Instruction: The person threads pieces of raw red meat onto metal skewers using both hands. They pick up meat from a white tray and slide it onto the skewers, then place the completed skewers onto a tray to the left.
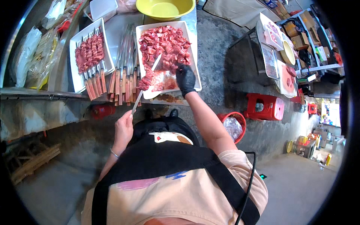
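Observation:
My bare left hand (124,127) is closed on the lower end of a flat metal skewer (137,101). Threaded meat pieces (146,80) sit along the skewer, and its pale tip reaches over a white tray (195,73) of cubed raw meat (168,46). In a black glove, my right hand (185,78) touches the meat at the tray's right side; its fingertips are hidden, so whether they hold a piece is unclear. Left of this tray lie many bare metal skewers with wooden handles (123,84). Farther left, a second white tray (73,50) holds several loaded meat skewers (91,52).
A yellow basin (166,9) and a lidded plastic container (103,9) stand at the table's far side. Plastic bags (31,56) lie at left. On the floor at right are a red bin (243,132) and a red stool (265,107), near another table with meat trays.

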Action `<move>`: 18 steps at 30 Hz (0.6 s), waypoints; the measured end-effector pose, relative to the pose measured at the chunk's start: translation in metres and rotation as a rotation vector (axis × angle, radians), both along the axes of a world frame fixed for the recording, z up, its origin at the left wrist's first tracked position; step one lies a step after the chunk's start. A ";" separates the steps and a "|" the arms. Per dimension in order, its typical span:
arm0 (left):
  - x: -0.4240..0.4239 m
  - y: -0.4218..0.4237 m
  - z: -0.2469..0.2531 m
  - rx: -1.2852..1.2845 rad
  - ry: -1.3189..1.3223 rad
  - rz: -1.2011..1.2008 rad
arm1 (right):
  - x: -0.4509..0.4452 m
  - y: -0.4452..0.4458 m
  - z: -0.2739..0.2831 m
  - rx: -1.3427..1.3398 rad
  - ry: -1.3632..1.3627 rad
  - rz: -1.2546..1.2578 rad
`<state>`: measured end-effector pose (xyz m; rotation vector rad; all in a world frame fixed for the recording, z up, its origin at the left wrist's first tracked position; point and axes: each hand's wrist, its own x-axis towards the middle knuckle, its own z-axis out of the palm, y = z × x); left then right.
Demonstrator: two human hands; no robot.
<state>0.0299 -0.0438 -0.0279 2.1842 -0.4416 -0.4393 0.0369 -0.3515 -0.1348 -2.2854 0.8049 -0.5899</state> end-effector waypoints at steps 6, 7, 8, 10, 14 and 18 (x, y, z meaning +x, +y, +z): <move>0.003 0.004 0.008 0.020 0.094 -0.050 | 0.011 -0.007 -0.039 -0.176 -0.007 -0.093; 0.005 0.005 0.010 0.023 0.105 -0.072 | 0.011 -0.014 -0.048 0.054 -0.032 -0.066; 0.004 0.009 0.012 0.017 0.158 -0.077 | 0.005 -0.026 -0.056 0.284 -0.057 -0.041; -0.003 0.021 0.010 -0.005 0.265 -0.051 | -0.004 -0.034 -0.037 1.089 -0.178 0.057; -0.014 0.033 0.022 -0.071 0.454 -0.074 | -0.026 -0.021 -0.008 1.633 -0.433 0.024; -0.017 0.034 0.027 -0.073 0.398 -0.135 | -0.028 -0.013 -0.003 1.603 -0.494 0.171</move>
